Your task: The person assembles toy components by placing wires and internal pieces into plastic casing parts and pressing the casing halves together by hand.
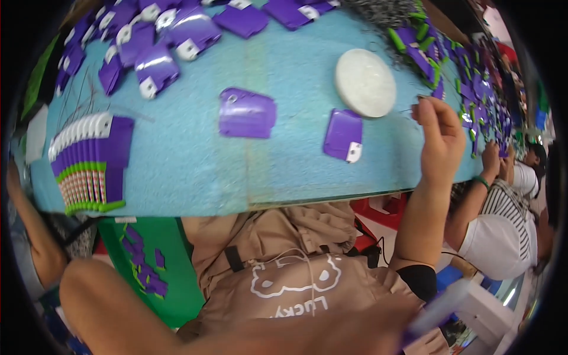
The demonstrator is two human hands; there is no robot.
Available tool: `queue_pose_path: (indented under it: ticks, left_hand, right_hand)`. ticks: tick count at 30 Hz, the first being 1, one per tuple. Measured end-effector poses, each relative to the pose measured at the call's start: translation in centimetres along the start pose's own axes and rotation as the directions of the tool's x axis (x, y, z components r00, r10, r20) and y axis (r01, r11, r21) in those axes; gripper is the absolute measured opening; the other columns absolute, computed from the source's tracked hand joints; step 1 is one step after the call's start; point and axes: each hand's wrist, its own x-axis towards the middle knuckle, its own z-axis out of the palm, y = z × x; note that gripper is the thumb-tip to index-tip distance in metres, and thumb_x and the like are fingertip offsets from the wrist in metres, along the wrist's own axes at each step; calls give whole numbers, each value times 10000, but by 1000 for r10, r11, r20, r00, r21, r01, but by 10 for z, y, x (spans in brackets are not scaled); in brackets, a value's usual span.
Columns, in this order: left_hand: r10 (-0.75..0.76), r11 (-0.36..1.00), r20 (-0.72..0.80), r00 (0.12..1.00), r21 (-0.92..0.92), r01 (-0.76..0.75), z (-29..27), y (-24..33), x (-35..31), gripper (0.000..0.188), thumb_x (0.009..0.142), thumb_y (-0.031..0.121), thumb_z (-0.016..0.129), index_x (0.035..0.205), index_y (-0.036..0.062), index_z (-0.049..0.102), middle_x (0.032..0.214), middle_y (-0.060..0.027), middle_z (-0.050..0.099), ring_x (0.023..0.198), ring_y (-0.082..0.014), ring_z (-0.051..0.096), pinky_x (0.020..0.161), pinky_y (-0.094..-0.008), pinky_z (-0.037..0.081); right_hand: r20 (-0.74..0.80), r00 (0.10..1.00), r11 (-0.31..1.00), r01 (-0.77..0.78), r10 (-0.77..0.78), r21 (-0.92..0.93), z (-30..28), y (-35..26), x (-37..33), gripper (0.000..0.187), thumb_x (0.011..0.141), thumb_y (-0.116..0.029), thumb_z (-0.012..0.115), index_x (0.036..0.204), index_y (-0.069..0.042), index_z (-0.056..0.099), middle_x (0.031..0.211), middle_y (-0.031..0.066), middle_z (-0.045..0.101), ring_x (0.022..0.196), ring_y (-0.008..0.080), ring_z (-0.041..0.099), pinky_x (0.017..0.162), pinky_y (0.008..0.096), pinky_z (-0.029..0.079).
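Note:
My right hand [441, 136] is raised over the right part of the table, thumb and fingers pinched together. A tiny dark bit shows at the fingertips, too small to name. Beside it stands a round white lid or dish [365, 83]. Left of that lies a small purple plastic piece with a white corner [343, 135], and farther left a curved purple plastic plate [247, 112]. My left forearm [112, 307] crosses the bottom edge; my left hand [355, 328] is close and smeared, its fingers unreadable, next to a blurred purple-edged shape [411, 331].
Purple-and-white pieces [157, 65] cover the far left. A fanned row of purple, white and green assemblies [89, 160] lies at left. A grey wiry heap [378, 13] and purple-green parts [426, 56] lie far right. Below is a green bin [183, 278]. Co-workers [497, 236] sit at both sides.

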Motion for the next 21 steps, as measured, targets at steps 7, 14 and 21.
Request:
queue_pose_path:
  ticks: [7, 14, 21]
  left_hand:
    - [-185, 817, 96, 978, -538, 208, -28, -72, 0, 292, 900, 98, 481, 1160, -17, 415, 959, -112, 614, 712, -94, 570, 644, -250, 480]
    - [-178, 852, -302, 937, -524, -7, -2, -123, -10, 319, 907, 65, 459, 1210, -2, 384, 980, -112, 609, 706, -76, 551, 625, -226, 469]
    - [-158, 885, -206, 966, -464, 46, -2, -122, 28, 313, 897, 107, 504, 1180, -4, 433, 905, -45, 628, 626, -39, 508, 551, -196, 434]
  right_hand:
    - [29, 965, 946, 262, -262, -189, 20, -5, 3, 90, 774, -74, 652, 846, -26, 628, 1000, 125, 568, 967, 223, 524, 847, 305, 385]
    - [-42, 957, 943, 275, -287, -186, 13, -11, -5, 78, 788, -37, 601, 855, -1, 586, 1060, 152, 537, 1011, 244, 488, 901, 333, 338]
    - [309, 922, 917, 102, -233, 386, 65, -49, -41, 117, 790, -108, 630, 844, -15, 584, 1064, 146, 530, 1072, 279, 440, 949, 417, 302]
